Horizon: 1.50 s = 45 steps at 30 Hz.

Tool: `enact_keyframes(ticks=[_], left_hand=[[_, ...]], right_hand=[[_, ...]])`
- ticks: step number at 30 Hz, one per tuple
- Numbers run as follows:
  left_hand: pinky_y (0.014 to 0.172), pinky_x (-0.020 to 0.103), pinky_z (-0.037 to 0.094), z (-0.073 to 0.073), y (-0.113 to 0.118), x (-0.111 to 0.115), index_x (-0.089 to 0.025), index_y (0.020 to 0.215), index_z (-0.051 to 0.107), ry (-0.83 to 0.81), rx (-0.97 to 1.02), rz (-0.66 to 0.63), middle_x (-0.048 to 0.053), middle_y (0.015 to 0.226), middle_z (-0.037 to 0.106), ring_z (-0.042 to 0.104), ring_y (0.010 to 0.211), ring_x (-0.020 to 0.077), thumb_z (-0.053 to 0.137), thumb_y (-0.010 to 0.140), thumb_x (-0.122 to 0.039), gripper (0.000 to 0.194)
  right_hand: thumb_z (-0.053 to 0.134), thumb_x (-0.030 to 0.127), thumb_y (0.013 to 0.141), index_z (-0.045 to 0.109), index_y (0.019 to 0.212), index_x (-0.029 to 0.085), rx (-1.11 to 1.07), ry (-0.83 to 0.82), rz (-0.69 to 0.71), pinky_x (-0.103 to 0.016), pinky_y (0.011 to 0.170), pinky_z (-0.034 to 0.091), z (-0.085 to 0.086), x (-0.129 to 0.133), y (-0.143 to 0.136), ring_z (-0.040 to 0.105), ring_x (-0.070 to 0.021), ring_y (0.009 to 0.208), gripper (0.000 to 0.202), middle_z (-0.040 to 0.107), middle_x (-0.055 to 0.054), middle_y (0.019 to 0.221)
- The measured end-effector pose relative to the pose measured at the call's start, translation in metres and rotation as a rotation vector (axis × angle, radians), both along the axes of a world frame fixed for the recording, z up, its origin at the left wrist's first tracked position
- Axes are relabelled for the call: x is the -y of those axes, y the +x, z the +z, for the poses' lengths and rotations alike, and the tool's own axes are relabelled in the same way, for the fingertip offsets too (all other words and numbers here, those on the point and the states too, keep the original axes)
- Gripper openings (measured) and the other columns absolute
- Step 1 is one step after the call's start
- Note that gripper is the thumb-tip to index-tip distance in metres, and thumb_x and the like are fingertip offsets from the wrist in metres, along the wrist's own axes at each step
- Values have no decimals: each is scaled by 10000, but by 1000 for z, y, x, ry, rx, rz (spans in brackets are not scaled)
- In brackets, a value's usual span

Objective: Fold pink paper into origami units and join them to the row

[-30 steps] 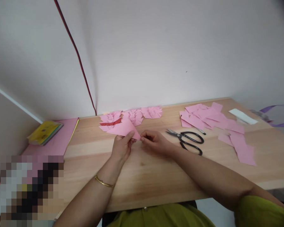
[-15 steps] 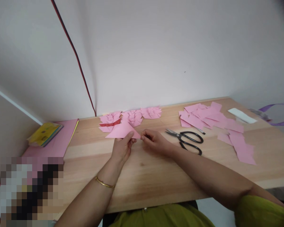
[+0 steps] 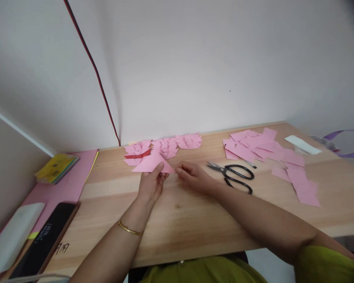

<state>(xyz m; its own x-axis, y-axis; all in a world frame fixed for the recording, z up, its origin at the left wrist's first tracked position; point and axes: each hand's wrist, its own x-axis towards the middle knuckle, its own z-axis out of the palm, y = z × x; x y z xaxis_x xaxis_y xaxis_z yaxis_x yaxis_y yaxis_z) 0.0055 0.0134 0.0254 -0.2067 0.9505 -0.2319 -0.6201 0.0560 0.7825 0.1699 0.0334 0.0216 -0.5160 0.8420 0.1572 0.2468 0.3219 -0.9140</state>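
Note:
My left hand (image 3: 151,184) grips a folded triangle of pink paper (image 3: 149,165), its thumb pressed on top and its fingers curled beneath. At the triangle's right corner, the closed fingertips of my right hand (image 3: 193,177) pinch the paper's tip; exactly how they meet it is too small to make out. Just behind the triangle lie several folded pink paper pieces (image 3: 189,141) with layered points. A red strip (image 3: 138,155) rests among them. Black-handled scissors (image 3: 230,171) lie to the right of my right hand, blades toward it.
Several loose pink paper pieces (image 3: 262,146) overlap at the back right, near a white strip (image 3: 303,144). A knife-like tool (image 3: 250,164) partly shows under them. At left are a pink sheet (image 3: 67,192), a yellow packet (image 3: 56,168), a black phone-like device (image 3: 45,239) and a white device (image 3: 16,236).
My right fingers have shifted very slightly at the triangle's right corner. My left hand and the paper stay almost where they were. The view has tilted a little.

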Motion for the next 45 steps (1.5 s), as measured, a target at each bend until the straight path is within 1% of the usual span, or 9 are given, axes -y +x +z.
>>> enact_keyframes(ticks=[11, 18, 21, 25, 29, 33, 36, 40, 45], left_hand=[[547, 221, 480, -4, 3, 3, -102, 670, 606, -71, -49, -49, -12, 602, 609, 564, 538, 84, 821, 508, -139, 272], [564, 244, 503, 0, 1, 5, -122, 695, 600, -58, 47, -44, -19, 639, 636, 587, 557, 94, 804, 520, -127, 269], [586, 262, 515, 0, 3, 9, -121, 681, 598, -41, 73, -77, -9, 637, 644, 602, 574, 108, 797, 538, -142, 246], [593, 271, 521, -1, 3, 11, -116, 683, 603, -45, 102, -131, 10, 616, 652, 614, 579, 122, 777, 567, -150, 211], [588, 271, 527, -1, 0, 9, -111, 637, 593, -91, 146, -126, 22, 583, 654, 616, 554, 126, 756, 573, -132, 177], [612, 279, 538, 0, -2, 8, -118, 632, 590, -94, 196, -121, 23, 585, 661, 632, 564, 132, 734, 598, -116, 148], [630, 289, 542, 2, -4, 7, -122, 638, 595, -87, 216, -121, 25, 593, 668, 643, 578, 140, 726, 613, -115, 134], [647, 293, 545, 6, -6, 8, -110, 629, 612, -80, 220, -116, 32, 612, 678, 652, 597, 145, 733, 616, -118, 122], [663, 299, 548, 8, -7, 9, -100, 641, 648, -32, 216, -154, 47, 647, 692, 655, 635, 149, 746, 631, -142, 107]], right_hand=[[474, 288, 884, 580, 824, 173, 143, 154, -25, -250, 619, 393, 4, -2, 5, 517, -132, 676, 168, 584, -13, 744], [570, 254, 816, 594, 1080, 195, 725, 387, -221, -339, 778, 426, 40, 14, 80, 576, -251, 930, 272, 624, -113, 1035], [561, 231, 799, 607, 1066, 184, 938, 375, -333, -335, 721, 431, 31, 28, 115, 587, -270, 895, 275, 642, -124, 978], [484, 174, 820, 603, 1098, 169, 964, 431, -269, -333, 739, 438, 11, 39, 135, 587, -246, 859, 302, 632, -131, 948], [507, 248, 814, 518, 1235, 194, 800, 301, -236, -306, 707, 459, 12, 41, 123, 589, -212, 822, 425, 589, -114, 983], [611, 354, 774, 454, 1260, 211, 308, 83, -252, -285, 703, 480, 24, 33, 85, 585, -170, 787, 530, 579, -63, 954], [639, 334, 756, 409, 1289, 218, 23, -62, -129, -268, 719, 478, 27, 27, 52, 566, -138, 772, 592, 566, -27, 914], [634, 243, 746, 421, 1272, 226, 31, -63, 11, -241, 670, 459, 27, 27, 26, 517, -117, 718, 568, 546, -4, 851], [695, 277, 694, 458, 1215, 210, 147, -57, 49, -245, 652, 451, 22, 32, 29, 507, -131, 744, 576, 543, -37, 951]])
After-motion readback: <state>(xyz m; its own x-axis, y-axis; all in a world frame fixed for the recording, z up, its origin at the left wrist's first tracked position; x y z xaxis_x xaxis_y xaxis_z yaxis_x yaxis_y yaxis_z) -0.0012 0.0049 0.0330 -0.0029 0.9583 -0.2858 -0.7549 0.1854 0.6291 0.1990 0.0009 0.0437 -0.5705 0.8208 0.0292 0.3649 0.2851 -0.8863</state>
